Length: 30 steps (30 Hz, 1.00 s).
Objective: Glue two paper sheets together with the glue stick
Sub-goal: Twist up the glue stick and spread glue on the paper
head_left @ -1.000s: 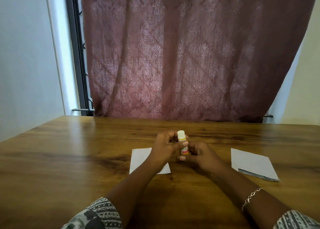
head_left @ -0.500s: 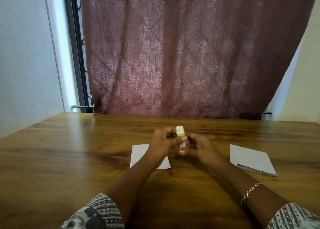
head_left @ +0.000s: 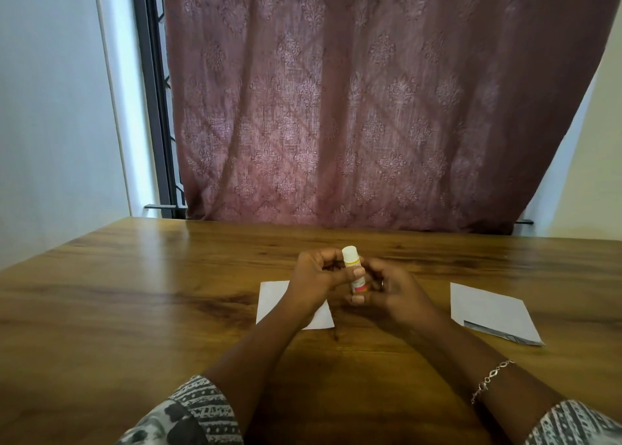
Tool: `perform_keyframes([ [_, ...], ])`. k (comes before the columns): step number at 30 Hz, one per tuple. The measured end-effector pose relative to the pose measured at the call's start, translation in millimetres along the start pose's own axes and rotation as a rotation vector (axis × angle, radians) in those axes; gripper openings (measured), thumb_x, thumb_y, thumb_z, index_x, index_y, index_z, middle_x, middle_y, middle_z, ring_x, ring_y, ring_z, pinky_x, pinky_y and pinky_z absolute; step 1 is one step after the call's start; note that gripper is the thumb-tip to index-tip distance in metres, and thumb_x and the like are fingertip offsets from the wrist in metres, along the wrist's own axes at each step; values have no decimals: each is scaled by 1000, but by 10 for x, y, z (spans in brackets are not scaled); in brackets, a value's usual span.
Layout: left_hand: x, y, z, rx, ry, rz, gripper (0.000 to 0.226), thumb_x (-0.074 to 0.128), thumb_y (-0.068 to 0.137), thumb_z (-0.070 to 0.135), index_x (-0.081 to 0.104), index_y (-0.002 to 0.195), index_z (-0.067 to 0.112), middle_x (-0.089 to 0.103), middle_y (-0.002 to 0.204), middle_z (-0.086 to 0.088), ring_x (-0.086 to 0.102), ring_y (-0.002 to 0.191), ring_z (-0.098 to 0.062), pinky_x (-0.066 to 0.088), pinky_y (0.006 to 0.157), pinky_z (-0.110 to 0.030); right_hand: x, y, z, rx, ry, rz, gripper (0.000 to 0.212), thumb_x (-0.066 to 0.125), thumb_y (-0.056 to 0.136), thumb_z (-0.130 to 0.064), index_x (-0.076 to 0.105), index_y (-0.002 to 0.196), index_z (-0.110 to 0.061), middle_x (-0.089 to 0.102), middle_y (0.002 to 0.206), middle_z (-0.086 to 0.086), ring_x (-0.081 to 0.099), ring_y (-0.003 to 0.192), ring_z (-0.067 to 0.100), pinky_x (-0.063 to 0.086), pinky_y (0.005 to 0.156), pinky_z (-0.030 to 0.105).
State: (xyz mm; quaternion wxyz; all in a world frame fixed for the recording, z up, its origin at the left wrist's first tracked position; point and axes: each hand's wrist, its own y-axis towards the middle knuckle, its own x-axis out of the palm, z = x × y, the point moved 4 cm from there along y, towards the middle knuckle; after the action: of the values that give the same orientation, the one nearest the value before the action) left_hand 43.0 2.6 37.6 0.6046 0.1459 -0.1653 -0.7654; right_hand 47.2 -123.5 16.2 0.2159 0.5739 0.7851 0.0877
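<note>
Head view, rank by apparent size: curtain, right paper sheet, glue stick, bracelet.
1. curtain
2. right paper sheet
3. glue stick, bracelet: look alike; bracelet is nearer the camera, so unranked.

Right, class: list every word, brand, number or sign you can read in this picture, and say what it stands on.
Nothing can be read here.
glue stick: label with yellow and pink bands; its print is too small and blurred to read.
right paper sheet: dark strip along the near edge; no letters can be made out.
left paper sheet: no print shows.
</note>
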Motion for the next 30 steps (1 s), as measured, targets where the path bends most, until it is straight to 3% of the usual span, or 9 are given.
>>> perform_keyframes([
  [4, 5, -10, 9, -2, 18, 3, 17, 65, 76, -5, 65, 93, -4, 62, 72, -3, 60, 52, 5, 43, 48, -6, 5, -30, 14, 42, 76, -55, 47, 65, 73, 5, 56, 108, -25, 66, 101, 6, 65, 94, 21, 54, 85, 39],
  [8, -6, 10, -22, -25, 50, 29, 13, 70, 73, 1, 65, 79, 11, 62, 74, -5, 58, 59, -1, 44, 51, -8, 4, -8, 18, -2, -195, 10, 55, 75, 64, -11, 53, 106, -39, 65, 104, -8, 62, 96, 12, 51, 85, 35],
  [12, 9, 6, -15, -14, 45, 2, 11, 68, 75, -2, 66, 84, 5, 61, 71, -2, 58, 53, 4, 43, 50, -6, -4, -16, -28, -36, -180, 41, 50, 73, 65, -1, 58, 99, -35, 66, 92, -2, 62, 85, 13, 54, 75, 31],
  [15, 8, 2, 1, 16, 33, -14, 18, 64, 77, -5, 64, 95, -6, 62, 71, -1, 60, 54, 6, 43, 50, -5, -9, -24, -24, 14, 24, -16, 50, 63, 72, 14, 58, 104, -24, 66, 95, 8, 65, 87, 19, 55, 81, 39],
  [18, 11, -5, 0, 22, 40, -14, 13, 67, 75, -3, 66, 84, 7, 64, 72, 0, 62, 57, 3, 48, 53, -9, 7, -37, 18, 62, 122, -71, 51, 62, 73, 14, 54, 108, -22, 69, 95, 1, 69, 85, 16, 56, 77, 32],
  [20, 7, 2, -7, 25, 52, 8, 18, 69, 72, -3, 65, 78, 14, 64, 72, 0, 62, 59, 3, 49, 56, -9, 18, -23, 22, 26, -13, -57, 56, 70, 70, 5, 53, 110, -29, 67, 103, -5, 66, 95, 15, 54, 82, 29],
  [23, 3, 15, -27, 27, 80, 21, 20, 71, 71, -1, 64, 76, 17, 64, 74, 0, 60, 59, 5, 50, 58, -9, 8, -5, 6, -43, -206, -2, 54, 75, 67, -7, 52, 106, -36, 65, 107, -5, 62, 101, 18, 52, 87, 36],
  [26, 19, 16, -26, 37, 73, -1, 17, 71, 71, -2, 64, 77, 12, 65, 75, -2, 61, 60, 2, 51, 61, -10, 14, -10, 11, -56, -169, 13, 51, 71, 64, -12, 55, 108, -33, 66, 105, 2, 63, 99, 23, 53, 87, 50],
  [30, 12, 13, -15, 46, 48, -23, 18, 69, 73, -4, 66, 80, 12, 66, 73, 0, 61, 61, 2, 50, 58, -10, -18, 7, 29, -13, -76, -22, 51, 67, 63, -7, 56, 110, -23, 65, 102, 8, 64, 96, 27, 53, 87, 51],
])
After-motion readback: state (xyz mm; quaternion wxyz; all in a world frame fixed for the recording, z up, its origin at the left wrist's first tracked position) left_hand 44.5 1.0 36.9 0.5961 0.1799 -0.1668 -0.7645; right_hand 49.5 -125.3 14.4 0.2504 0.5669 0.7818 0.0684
